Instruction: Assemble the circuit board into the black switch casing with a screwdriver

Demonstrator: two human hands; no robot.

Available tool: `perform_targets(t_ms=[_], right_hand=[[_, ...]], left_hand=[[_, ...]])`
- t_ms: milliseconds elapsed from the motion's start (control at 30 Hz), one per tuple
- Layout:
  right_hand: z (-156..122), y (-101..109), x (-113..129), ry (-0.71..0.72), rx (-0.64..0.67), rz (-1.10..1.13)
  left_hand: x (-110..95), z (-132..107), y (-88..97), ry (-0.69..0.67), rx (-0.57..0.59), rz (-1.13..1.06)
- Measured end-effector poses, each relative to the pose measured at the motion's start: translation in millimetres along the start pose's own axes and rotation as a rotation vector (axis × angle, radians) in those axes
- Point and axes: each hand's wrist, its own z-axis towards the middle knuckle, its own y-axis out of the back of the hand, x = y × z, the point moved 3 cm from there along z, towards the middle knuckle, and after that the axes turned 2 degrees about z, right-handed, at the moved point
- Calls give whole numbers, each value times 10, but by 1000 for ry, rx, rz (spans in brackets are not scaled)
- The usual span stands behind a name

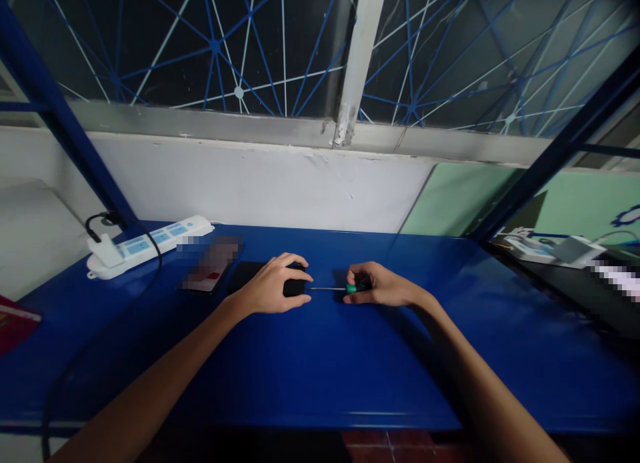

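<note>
On the blue tabletop lies a flat, black, box-like thing (295, 287), its kind unclear. My left hand (276, 283) grips it from above, thumb on the near side and fingers over the far side and top, so its middle is partly covered. Opposite, my right hand (377, 286) is closed around the handle of a screwdriver (351, 289) with a green collar and a dark grip. Its thin metal shaft points left, level with the table, and the tip is at the right end of the black thing. Whether the tip touches it I cannot tell.
A phone (213, 266) lies left of the black thing. Behind it a white power strip (165, 239) has a plug and a black cable (159, 263) running to the front edge. Blue metal posts (545, 143) flank the table (320, 363); chargers (575, 251) sit at far right.
</note>
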Motion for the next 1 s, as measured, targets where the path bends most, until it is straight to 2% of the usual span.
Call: perform_targets(t_ms=[600,800,933,1000], right_hand=[[4,-31,-10,1,9,-35],[-30,-26,22,-47,91,-77],[-33,-34,55,2,80,-88],[-32,-52,49,-31,84,-43]], left_hand=[[22,9,-27,2,18,-6],[23,1,-33,5,26,-5],[11,1,-26,4,37,2],[7,4,-25,1,37,5]])
